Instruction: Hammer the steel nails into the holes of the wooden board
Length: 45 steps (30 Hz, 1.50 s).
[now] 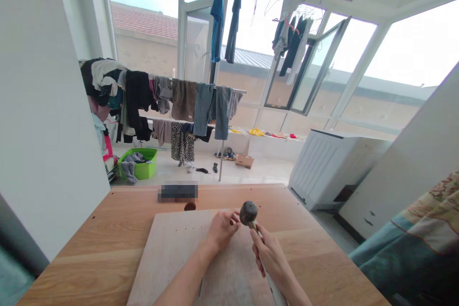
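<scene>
A pale wooden board lies flat in front of me, with several small dark dots near its far left part. My right hand is wrapped round the handle of a mallet, its dark head raised at the level of my left fingers and just right of them. Over the far part of the board, my left hand has its fingers curled and pinched together. Whatever sits between those fingertips is too small or too hidden to make out.
The board rests on a wooden table. Beyond its left far edge are a small round brown object and a dark blurred block. Past the table stand a laundry rack, a green basket and a white cabinet.
</scene>
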Motion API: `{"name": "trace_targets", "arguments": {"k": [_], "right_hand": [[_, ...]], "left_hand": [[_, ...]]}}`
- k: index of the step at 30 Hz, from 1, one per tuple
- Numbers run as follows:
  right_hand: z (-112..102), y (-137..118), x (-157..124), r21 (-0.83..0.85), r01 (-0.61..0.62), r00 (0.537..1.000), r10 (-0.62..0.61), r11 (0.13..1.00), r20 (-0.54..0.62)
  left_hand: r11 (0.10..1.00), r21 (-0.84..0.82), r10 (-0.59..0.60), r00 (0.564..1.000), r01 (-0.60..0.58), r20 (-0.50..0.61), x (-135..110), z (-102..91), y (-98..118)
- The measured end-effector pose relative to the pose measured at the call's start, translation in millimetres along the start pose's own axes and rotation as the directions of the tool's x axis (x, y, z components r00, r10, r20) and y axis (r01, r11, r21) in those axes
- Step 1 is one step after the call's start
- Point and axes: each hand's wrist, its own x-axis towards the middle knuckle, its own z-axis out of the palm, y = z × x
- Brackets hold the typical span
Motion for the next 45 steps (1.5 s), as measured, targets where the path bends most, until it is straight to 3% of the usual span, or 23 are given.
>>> {"name": "trace_targets", "arguments": {"k": [6, 9, 13, 16, 19, 21, 25, 29, 33, 38, 42, 45], "right_hand": [[-3.6, 20.6, -3.5, 0.028, -0.044, 0.995, 0.046, 0.999, -0.088], [-4.3, 27.3, -4.6, 0.029, -0.065, 0.993, 0.068, 0.997, -0.098], [-3.0, 30.9, -3.9, 0.041, -0.075, 0.992, 0.079, 0.996, -0.097], [-2.4, 32.4, -3.2, 0.047, -0.069, 0.993, 0.074, 0.996, -0.095], [-2.5, 34.1, -2.8, 0.052, -0.064, 0.993, 0.068, 0.997, -0.094], [-2.2, 35.0, -2.3, 0.059, -0.061, 0.993, 0.066, 0.996, -0.095], [-0.9, 35.7, -1.2, 0.076, -0.043, 0.993, 0.051, 0.996, -0.107], [-0.5, 35.2, -1.0, 0.088, -0.037, 0.993, 0.047, 0.995, -0.112], [-0.9, 34.9, -2.0, 0.092, -0.043, 0.992, 0.053, 0.995, -0.110], [-1.2, 35.5, -2.0, 0.091, -0.043, 0.994, 0.052, 0.995, -0.100], [-1.2, 34.8, -1.8, 0.097, -0.047, 0.994, 0.056, 0.994, -0.096], [-1.1, 34.8, -1.6, 0.106, -0.052, 0.994, 0.063, 0.993, -0.095]], "left_hand": [[0.999, 0.046, -0.029, 0.998, 0.027, 0.057, 1.3, -0.5, -5.2], [1.000, 0.012, -0.019, 0.997, 0.018, 0.081, 3.7, -10.5, -2.3], [0.995, 0.098, -0.008, 0.995, -0.002, 0.100, 2.0, -42.2, 17.9], [0.977, 0.214, -0.027, 0.978, -0.018, 0.207, -9.9, -70.6, 40.7], [0.907, 0.418, -0.110, 0.935, -0.044, 0.336, -32.5, -92.7, 58.9], [0.836, 0.547, -0.172, 0.921, -0.052, 0.351, -50.8, -101.9, 63.8], [0.735, 0.676, -0.247, 0.909, -0.050, 0.336, -82.6, -104.1, 58.9], [0.681, 0.723, -0.263, 0.884, -0.113, 0.386, -96.0, -87.5, 55.7], [0.709, 0.683, -0.219, 0.866, -0.175, 0.449, -94.4, -69.4, 63.9], [0.856, 0.493, -0.153, 0.835, -0.155, 0.529, -80.1, -68.8, 67.5], [0.974, 0.205, -0.015, 0.873, -0.098, 0.487, -58.3, -76.9, 57.2], [0.987, 0.139, 0.032, 0.946, -0.081, 0.322, -37.3, -73.0, 43.5]]}}
